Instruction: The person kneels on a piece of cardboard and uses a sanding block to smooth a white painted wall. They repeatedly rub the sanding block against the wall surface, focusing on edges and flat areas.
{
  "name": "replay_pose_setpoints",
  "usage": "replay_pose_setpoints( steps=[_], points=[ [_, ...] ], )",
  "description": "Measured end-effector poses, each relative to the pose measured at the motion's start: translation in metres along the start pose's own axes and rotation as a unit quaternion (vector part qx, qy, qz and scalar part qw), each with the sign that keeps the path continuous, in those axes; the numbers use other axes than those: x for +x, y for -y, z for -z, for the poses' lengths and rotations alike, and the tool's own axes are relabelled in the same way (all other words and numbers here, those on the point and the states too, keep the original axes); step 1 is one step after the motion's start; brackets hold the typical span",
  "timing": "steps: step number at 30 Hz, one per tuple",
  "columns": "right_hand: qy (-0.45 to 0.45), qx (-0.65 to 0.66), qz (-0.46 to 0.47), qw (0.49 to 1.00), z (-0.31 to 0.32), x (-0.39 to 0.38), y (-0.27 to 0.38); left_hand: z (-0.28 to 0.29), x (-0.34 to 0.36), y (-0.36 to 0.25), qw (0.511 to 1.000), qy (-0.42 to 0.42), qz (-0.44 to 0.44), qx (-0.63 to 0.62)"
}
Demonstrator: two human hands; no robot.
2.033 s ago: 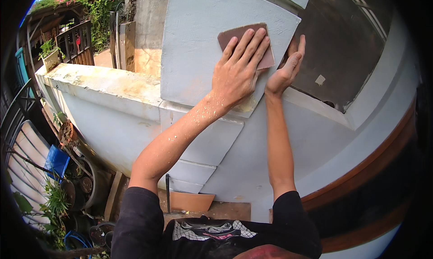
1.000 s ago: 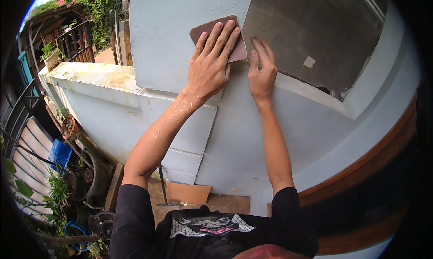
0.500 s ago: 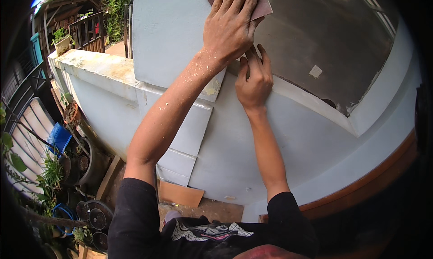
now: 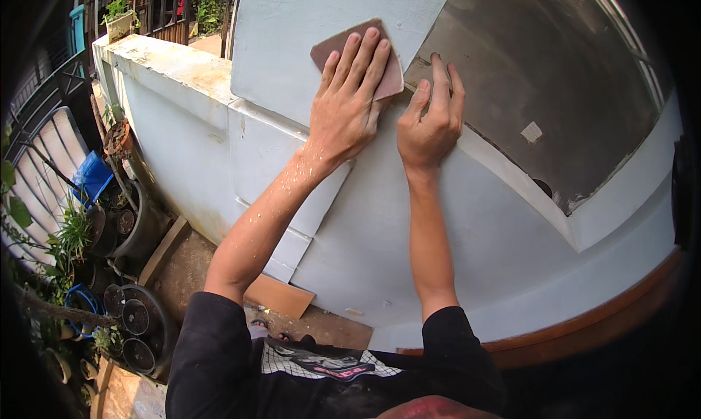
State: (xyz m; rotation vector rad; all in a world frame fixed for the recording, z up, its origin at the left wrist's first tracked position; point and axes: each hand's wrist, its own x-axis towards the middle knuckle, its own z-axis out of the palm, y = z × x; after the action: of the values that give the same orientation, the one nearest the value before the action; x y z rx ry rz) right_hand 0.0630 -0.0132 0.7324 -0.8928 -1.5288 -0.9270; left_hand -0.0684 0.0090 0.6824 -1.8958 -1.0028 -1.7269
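Black T-shirt: the person's own top (image 4: 321, 397), at 6 o'clock from the view's centre, with a pale printed graphic across it.
Left forearm: reaches up from 7 o'clock, dotted with pale flecks.
Left hand (image 4: 343, 116): at 12 o'clock, holding the sandpaper under outstretched, slightly spread fingers; the thumb is partly hidden.
Right hand (image 4: 431, 123): between 1 and 2 o'clock, open and empty, fingers loosely bent beside the pillar's edge; whether the fingertips touch anything cannot be told.
Sandpaper (image 4: 394, 76): a reddish-brown sheet at 12 o'clock, beneath the left fingers and against the pillar, near its right edge.
Pillar (image 4: 285, 47): pale blue, its broad face at 11 o'clock.
Dark grey panel (image 4: 555, 76): at 2 o'clock, in a pale frame, a small whitish patch on it.
Orange-brown board (image 4: 281, 296): low at 7 o'clock, by the wall's foot.
Plant pots (image 4: 137, 317): clustered at 8 o'clock.
Low wall (image 4: 171, 65): at 10 o'clock, its top stained yellowish.
White planter (image 4: 120, 28): at 10 o'clock, standing on the low wall's far end, with green leaves.
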Motion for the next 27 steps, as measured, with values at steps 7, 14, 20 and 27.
replay_pose_setpoints(
  steps=[7, 14, 20, 27],
  points=[
    [-0.020, -0.006, 0.012, 1.000, 0.000, -0.002, -0.003, 0.008, 0.052, -0.005, 0.998, -0.049, 0.012, -0.026],
    [-0.026, 0.022, 0.020, 0.999, 0.000, -0.006, -0.003, -0.022, -0.081, -0.010, 0.997, 0.023, 0.017, 0.065],
    [-0.031, 0.018, 0.013, 0.999, -0.004, -0.006, 0.000, -0.001, 0.034, -0.006, 0.996, -0.086, 0.024, -0.029],
    [-0.027, 0.038, 0.023, 0.999, 0.001, -0.008, -0.005, -0.011, -0.030, -0.013, 0.999, -0.021, 0.027, -0.012]
  ],
)
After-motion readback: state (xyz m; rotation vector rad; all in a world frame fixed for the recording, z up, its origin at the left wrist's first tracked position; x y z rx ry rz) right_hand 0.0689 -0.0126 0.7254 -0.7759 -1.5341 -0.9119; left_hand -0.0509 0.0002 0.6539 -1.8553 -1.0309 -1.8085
